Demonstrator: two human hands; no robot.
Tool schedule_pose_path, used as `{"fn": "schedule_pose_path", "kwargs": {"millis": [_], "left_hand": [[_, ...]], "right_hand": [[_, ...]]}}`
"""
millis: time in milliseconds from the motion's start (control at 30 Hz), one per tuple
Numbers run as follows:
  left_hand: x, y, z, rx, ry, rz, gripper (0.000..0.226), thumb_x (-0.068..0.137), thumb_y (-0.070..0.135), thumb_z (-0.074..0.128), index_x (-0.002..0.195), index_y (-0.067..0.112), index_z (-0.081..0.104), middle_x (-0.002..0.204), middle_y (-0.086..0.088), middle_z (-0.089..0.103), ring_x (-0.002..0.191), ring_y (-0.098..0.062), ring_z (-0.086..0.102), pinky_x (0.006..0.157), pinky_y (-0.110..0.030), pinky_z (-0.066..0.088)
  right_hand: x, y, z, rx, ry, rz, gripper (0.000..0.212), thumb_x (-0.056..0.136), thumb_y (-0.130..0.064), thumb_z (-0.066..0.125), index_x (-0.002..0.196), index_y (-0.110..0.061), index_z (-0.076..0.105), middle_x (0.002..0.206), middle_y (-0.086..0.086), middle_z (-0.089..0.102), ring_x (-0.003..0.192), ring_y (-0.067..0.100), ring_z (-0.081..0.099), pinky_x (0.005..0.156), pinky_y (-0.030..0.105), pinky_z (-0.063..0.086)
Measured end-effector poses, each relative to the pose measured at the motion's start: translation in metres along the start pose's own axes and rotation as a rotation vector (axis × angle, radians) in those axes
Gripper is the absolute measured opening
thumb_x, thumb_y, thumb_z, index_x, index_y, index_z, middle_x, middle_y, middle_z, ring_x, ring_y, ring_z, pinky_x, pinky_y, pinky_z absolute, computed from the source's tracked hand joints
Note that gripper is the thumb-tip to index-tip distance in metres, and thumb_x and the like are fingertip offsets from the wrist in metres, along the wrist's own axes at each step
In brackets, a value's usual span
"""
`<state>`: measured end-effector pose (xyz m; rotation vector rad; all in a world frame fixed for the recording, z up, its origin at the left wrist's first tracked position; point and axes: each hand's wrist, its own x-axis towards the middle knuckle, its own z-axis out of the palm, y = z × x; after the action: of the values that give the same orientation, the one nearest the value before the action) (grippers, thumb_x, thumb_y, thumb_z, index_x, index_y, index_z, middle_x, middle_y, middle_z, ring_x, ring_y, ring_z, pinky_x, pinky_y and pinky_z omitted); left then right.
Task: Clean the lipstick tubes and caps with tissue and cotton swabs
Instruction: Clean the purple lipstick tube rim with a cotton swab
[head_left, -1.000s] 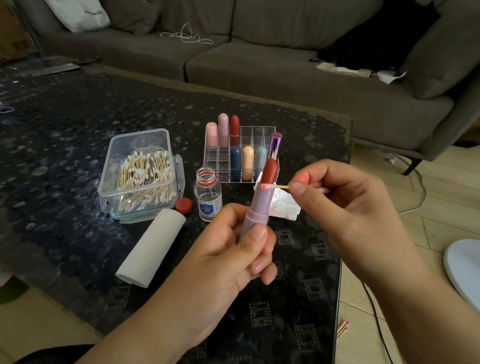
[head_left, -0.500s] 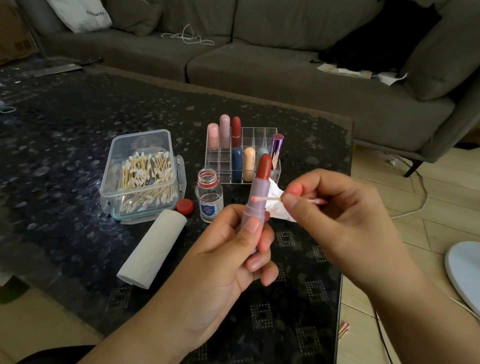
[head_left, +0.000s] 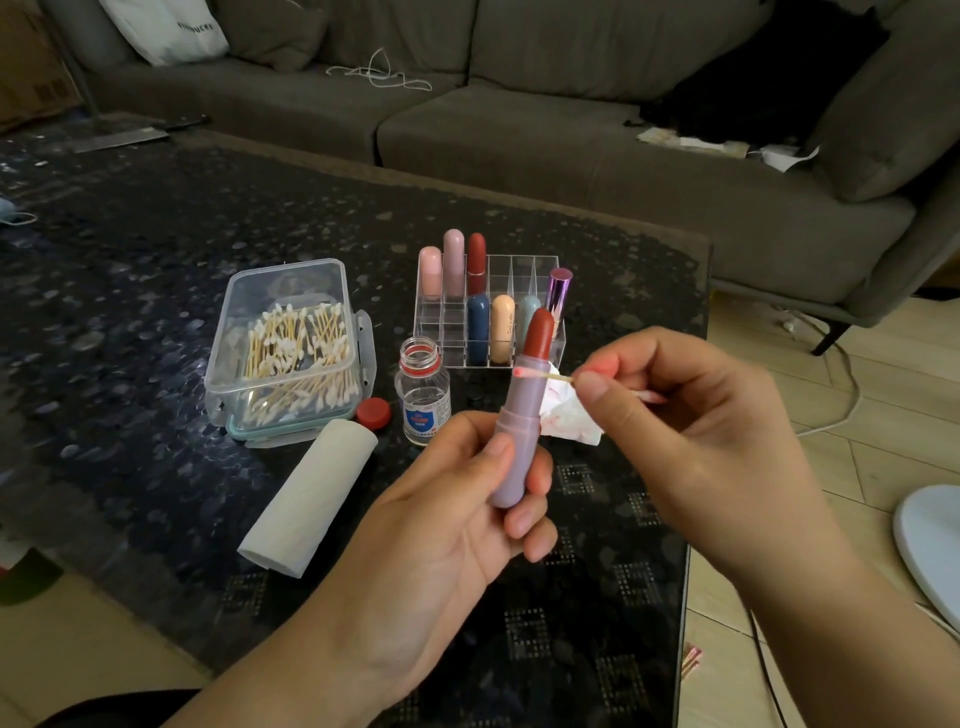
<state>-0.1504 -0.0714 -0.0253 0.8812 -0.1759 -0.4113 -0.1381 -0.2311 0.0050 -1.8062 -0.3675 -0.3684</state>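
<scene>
The left hand (head_left: 457, 499) is wrapped around a purple lipstick tube (head_left: 517, 431) and holds it standing almost straight up, above the table (head_left: 130, 234). The red stick pokes out on top. The right hand (head_left: 691, 431) pinches a cotton swab (head_left: 540, 374) that lies sideways. Its pink tip touches the tube's rim, just left of the right hand. A stained tissue (head_left: 569, 421) sits behind the tube.

Dim room, soft daylight coming in from the right.
Pale glints speckle the dark table (head_left: 156, 322); the sofa (head_left: 519, 130) bows with wide-angle bend, and the far left edge smears slightly soft.
</scene>
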Motion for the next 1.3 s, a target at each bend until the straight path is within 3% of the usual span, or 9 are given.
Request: {"fn": "schedule_pose_path", "kwargs": {"millis": [233, 400, 500, 600, 733, 967, 1133, 1300], "left_hand": [[0.0003, -0.0012, 0.0016, 0.048, 0.054, 0.029, 0.007, 0.077, 0.018, 0.061, 0.074, 0.017, 0.067, 0.07, -0.004, 0.055, 0.056, -0.012, 0.044, 0.053, -0.024, 0.043], [0.0005, -0.0008, 0.0028, 0.056, 0.069, 0.032, 0.013, 0.076, 0.021, 0.056, 0.072, 0.019, 0.067, 0.07, -0.003, 0.055, 0.054, -0.011, 0.043, 0.051, -0.023, 0.043], [0.0003, -0.0012, 0.003, 0.061, 0.077, 0.026, 0.013, 0.076, 0.022, 0.056, 0.074, 0.017, 0.068, 0.07, -0.003, 0.055, 0.054, -0.011, 0.043, 0.051, -0.024, 0.043], [0.0003, -0.0007, 0.0035, 0.069, 0.085, 0.028, 0.013, 0.076, 0.023, 0.056, 0.073, 0.018, 0.068, 0.069, -0.003, 0.055, 0.054, -0.011, 0.043, 0.051, -0.023, 0.043], [0.0, -0.0009, 0.0047, 0.076, 0.097, 0.034, 0.013, 0.077, 0.022, 0.055, 0.073, 0.018, 0.067, 0.069, -0.003, 0.054, 0.055, -0.012, 0.043, 0.051, -0.023, 0.043], [-0.0012, 0.0002, 0.0067, 0.109, 0.102, 0.041, 0.012, 0.075, 0.02, 0.056, 0.071, 0.022, 0.068, 0.07, -0.001, 0.057, 0.056, -0.01, 0.045, 0.053, -0.024, 0.044], [-0.0023, -0.0001, 0.0072, 0.126, 0.122, 0.052, 0.011, 0.075, 0.017, 0.055, 0.085, 0.012, 0.06, 0.068, 0.001, 0.056, 0.057, -0.01, 0.045, 0.053, -0.023, 0.044], [-0.0022, 0.0, 0.0082, 0.142, 0.117, 0.066, 0.013, 0.076, 0.015, 0.056, 0.088, 0.01, 0.056, 0.07, 0.0, 0.056, 0.056, -0.011, 0.045, 0.054, -0.023, 0.045]], "right_hand": [[-0.0025, -0.0028, 0.0014, -0.034, -0.078, 0.023, 0.004, 0.078, -0.02, 0.064, 0.074, -0.019, 0.063, 0.056, 0.005, 0.05, 0.051, 0.005, 0.04, 0.051, 0.011, 0.035], [0.001, -0.0013, -0.0023, 0.035, 0.011, 0.005, 0.005, 0.081, -0.023, 0.064, 0.077, -0.021, 0.064, 0.055, -0.007, 0.047, 0.053, 0.002, 0.038, 0.053, 0.013, 0.035], [0.001, -0.0017, -0.0007, 0.001, 0.01, 0.009, 0.003, 0.08, -0.022, 0.064, 0.079, -0.019, 0.064, 0.055, -0.001, 0.048, 0.054, 0.003, 0.04, 0.053, 0.013, 0.036], [-0.0005, -0.0017, 0.0015, -0.04, -0.024, 0.022, 0.003, 0.079, -0.021, 0.064, 0.078, -0.018, 0.063, 0.056, 0.005, 0.049, 0.052, 0.003, 0.04, 0.052, 0.01, 0.035], [-0.0026, -0.0021, 0.0026, 0.0, -0.096, 0.048, 0.005, 0.078, -0.018, 0.064, 0.074, -0.016, 0.062, 0.052, 0.001, 0.044, 0.047, 0.002, 0.036, 0.047, 0.01, 0.032], [0.0001, -0.0014, 0.0018, -0.031, -0.006, 0.021, 0.003, 0.08, -0.023, 0.064, 0.078, -0.02, 0.063, 0.056, 0.004, 0.049, 0.051, 0.002, 0.039, 0.051, 0.011, 0.035], [-0.0035, -0.0037, 0.0043, -0.032, -0.096, 0.058, 0.006, 0.077, -0.021, 0.064, 0.074, -0.016, 0.062, 0.051, 0.007, 0.046, 0.045, 0.004, 0.036, 0.046, 0.012, 0.032], [-0.0006, -0.004, 0.0021, -0.006, 0.022, 0.016, 0.007, 0.08, -0.022, 0.064, 0.075, -0.018, 0.063, 0.054, -0.004, 0.047, 0.049, 0.001, 0.038, 0.049, 0.009, 0.033]]}}
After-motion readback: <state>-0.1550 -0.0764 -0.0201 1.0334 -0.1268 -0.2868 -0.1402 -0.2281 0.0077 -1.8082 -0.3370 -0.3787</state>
